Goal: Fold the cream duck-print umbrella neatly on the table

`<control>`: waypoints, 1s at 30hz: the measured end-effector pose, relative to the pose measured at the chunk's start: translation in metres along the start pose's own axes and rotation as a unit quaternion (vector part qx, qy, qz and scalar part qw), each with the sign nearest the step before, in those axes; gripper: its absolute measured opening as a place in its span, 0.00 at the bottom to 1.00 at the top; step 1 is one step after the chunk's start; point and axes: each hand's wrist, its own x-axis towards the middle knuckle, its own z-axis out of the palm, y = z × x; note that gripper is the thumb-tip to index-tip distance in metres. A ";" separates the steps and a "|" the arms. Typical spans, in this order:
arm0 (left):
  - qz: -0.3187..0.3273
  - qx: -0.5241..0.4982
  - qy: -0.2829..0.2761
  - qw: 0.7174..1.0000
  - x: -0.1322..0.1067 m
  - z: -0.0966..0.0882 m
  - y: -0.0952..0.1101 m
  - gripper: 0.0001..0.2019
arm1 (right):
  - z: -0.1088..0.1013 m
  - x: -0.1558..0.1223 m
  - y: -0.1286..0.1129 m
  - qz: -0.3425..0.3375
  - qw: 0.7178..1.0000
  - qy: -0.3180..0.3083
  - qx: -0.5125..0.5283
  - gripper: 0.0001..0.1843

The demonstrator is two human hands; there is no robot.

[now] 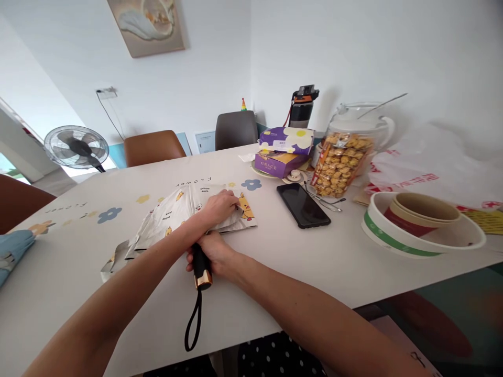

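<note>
A folding umbrella [173, 212] with white fabric and yellow cartoon animals lies on the table, its canopy loosely gathered and pleats spread to both sides. My right hand [215, 252] is wrapped around the top of its black handle [201, 264], which has a copper-coloured end and a black wrist loop [193, 324] hanging toward me. Crossing above it, my left hand [220, 207] is closed on a fold of the canopy at the right side. Its fingertips are partly hidden by the hand itself.
A black phone [303, 205] and eyeglasses [328, 201] lie to the right. Behind them stand a jar of snacks [341, 162], a purple box [279, 162] and a black bottle [302, 107]. Paper bowls [393, 238] sit at far right, and blue folded fabric [15, 251] at far left.
</note>
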 end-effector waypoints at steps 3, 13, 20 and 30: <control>-0.020 -0.078 0.102 0.991 -0.003 -0.002 -0.001 0.13 | 0.000 0.001 0.000 0.011 1.000 0.006 0.000 0.05; -0.136 -0.227 0.319 0.910 -0.018 -0.017 -0.006 0.12 | 0.000 -0.002 -0.003 0.030 0.999 0.018 -0.006 0.04; -0.065 -0.237 0.380 0.892 -0.030 -0.046 -0.019 0.14 | 0.001 -0.003 -0.005 0.025 0.999 0.031 0.012 0.05; -0.129 -0.194 0.211 0.949 -0.074 -0.133 -0.050 0.08 | -0.004 -0.002 -0.003 0.032 0.999 0.029 -0.005 0.03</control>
